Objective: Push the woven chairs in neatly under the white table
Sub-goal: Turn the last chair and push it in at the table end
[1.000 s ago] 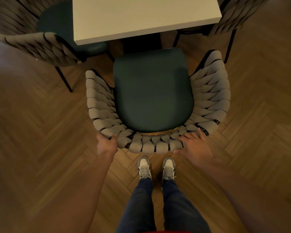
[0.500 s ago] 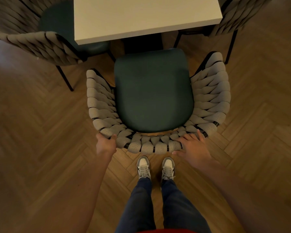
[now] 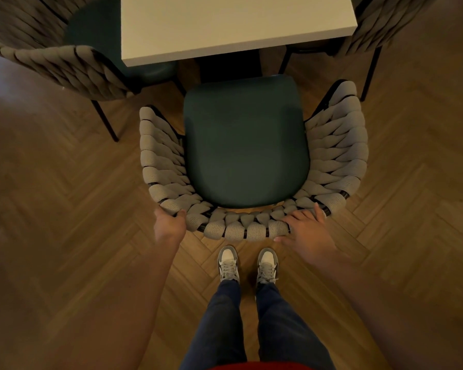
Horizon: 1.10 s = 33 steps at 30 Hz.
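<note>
A woven chair [image 3: 337,156] with a dark green seat stands in front of me, its seat's front edge just short of the white table [image 3: 233,25]. My left hand [image 3: 170,222] grips the left part of the curved backrest, fingers curled over the rim. My right hand [image 3: 308,231] rests on the right part of the backrest with fingers spread along the woven top and thumb below the rim. Both hands touch the chair's back.
A second woven chair [image 3: 64,62] stands at the table's left, its seat partly under the tabletop. A third woven chair [image 3: 385,20] is at the right corner, black legs showing. My feet [image 3: 247,264] stand on the herringbone wood floor right behind the chair.
The chair has barely shifted; the view has crept slightly forward and my hands stay on the backrest in the same places.
</note>
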Tool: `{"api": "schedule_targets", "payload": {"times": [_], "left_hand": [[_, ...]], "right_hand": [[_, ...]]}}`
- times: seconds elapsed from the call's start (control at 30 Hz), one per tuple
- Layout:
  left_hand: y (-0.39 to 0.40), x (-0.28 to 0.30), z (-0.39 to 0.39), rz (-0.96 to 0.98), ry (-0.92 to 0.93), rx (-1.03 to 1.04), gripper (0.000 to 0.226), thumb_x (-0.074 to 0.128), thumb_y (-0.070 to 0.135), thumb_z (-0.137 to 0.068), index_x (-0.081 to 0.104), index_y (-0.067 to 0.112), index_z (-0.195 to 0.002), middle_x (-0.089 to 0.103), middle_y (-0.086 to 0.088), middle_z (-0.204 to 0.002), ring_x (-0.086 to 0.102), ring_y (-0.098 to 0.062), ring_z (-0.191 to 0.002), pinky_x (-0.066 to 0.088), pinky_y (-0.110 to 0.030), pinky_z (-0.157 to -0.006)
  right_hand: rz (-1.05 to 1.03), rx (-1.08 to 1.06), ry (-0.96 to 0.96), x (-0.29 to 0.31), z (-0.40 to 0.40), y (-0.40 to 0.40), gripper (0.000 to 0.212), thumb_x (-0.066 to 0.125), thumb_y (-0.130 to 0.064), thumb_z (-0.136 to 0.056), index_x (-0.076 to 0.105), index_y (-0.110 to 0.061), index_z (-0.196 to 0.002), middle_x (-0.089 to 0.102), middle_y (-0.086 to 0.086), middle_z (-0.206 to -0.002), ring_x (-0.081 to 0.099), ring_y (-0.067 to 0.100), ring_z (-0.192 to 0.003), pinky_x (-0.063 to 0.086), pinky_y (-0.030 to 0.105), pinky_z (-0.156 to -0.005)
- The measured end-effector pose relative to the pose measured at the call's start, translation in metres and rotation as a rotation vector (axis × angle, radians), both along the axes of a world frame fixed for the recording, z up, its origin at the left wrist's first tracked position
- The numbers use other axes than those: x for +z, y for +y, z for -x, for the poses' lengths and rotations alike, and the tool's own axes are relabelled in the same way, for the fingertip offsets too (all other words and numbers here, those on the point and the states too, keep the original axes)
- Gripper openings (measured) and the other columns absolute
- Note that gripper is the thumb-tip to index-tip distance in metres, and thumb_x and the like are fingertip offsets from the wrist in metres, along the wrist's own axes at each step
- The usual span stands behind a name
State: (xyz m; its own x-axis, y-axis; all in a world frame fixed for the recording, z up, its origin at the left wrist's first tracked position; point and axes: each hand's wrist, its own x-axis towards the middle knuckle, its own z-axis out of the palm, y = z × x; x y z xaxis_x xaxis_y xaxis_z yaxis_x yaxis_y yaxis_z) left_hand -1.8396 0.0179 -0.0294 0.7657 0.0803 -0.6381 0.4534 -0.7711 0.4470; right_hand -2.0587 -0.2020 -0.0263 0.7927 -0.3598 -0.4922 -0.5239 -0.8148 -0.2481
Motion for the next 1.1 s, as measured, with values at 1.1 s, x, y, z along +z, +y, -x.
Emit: {"api": "schedule_targets", "payload": {"times": [1.1], "left_hand": [[0.017, 0.048, 0.016, -0.146, -0.26, -0.473, 0.043, 0.052, 0.031, -0.095, 0.05, 0.009, -0.132, 0.049, -0.014, -0.126, 0.048, -0.033, -0.115, 0.044, -0.043, -0.092]], "right_hand": [[-0.137, -0.092, -0.053, 0.04, -0.029, 0.009, 0.053, 0.043, -0.051, -0.097, 0.044, -0.022, -0.142, 0.05, 0.001, -0.141, 0.041, 0.024, -0.133, 0.028, 0.046, -0.114]]}}
